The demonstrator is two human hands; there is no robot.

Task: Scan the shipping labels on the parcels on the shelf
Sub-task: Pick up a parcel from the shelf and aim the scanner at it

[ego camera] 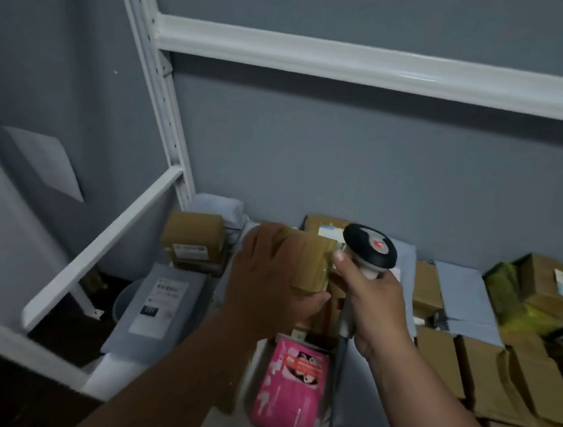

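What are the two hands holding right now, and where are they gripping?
The left hand grips a taped brown box around its near end. The right hand holds the scanner by its handle, below the black head.

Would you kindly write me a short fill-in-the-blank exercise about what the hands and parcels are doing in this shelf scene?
1. The right hand grips a handheld barcode ____.
2. The left hand holds a taped ____ cardboard parcel.
3. The flat packet lying below the hands is ____ in colour.
4. The shelf frame is painted ____.

Missing words: scanner; brown; pink; white
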